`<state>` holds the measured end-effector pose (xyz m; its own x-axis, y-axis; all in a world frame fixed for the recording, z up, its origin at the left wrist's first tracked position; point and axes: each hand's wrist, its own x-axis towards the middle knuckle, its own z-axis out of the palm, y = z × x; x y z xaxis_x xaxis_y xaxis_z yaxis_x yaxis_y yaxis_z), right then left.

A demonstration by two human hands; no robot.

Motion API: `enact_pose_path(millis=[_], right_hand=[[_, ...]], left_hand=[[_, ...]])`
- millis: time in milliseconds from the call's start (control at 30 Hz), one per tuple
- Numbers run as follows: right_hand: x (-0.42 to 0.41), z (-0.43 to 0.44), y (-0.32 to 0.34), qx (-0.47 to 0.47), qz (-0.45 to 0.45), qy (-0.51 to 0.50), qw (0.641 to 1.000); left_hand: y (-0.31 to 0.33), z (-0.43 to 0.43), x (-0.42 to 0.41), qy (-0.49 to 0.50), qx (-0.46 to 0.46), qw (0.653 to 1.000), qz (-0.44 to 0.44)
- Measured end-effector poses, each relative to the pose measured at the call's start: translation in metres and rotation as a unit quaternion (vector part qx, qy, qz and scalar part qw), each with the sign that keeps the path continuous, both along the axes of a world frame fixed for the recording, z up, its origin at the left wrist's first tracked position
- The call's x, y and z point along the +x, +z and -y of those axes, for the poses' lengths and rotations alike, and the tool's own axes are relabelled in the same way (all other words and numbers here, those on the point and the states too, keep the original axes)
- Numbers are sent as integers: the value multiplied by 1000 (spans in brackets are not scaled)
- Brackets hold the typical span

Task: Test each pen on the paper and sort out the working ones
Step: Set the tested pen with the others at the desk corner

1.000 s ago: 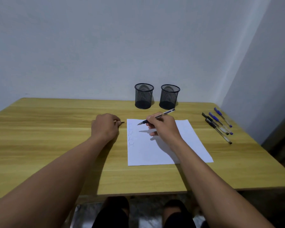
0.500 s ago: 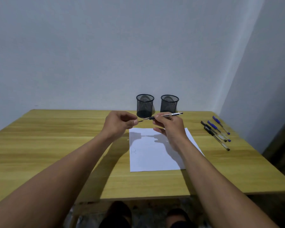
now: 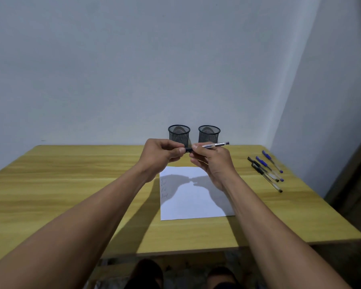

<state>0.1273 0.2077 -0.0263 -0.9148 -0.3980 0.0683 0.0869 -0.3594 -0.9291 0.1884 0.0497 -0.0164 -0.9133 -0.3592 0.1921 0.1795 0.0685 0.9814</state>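
Pen (image 3: 215, 145) is being recapped, lifted off the paper (image 3: 192, 201) below — right hand (image 3: 213, 161) pinching its barrel, left hand (image 3: 161, 153) pinching the cap (image 3: 188, 150); sorting is likely coming next.

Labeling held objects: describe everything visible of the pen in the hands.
The pen is a slim stick pen with a clear, plastic-looking barrel and a small dark plug at its right end. Its left end is dark; whether that is a cap or the tip section, I cannot tell. It is held in the air, nearly level, right end slightly higher, in front of the right mesh cup. The left hand pinches the dark end; the right hand holds the barrel.
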Motion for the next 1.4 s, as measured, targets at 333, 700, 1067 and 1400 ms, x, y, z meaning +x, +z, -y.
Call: enact_pose_path(millis=[333,700,1067,1400], right_hand=[[-4,-16,7,79,-31,26,996],[-21,-61,18,360,-262,-23,895],[-27,-112,14,493,-321,-109,801],[-45,-157,-35,619,-228,-220,719]], left_hand=[[-7,2,1,-4,-33,999,31],[-7,-12,-9,-6,-99,995,12],[-9,-56,-54,-36,-148,988,20],[-37,-115,-100,-111,-502,849,122]])
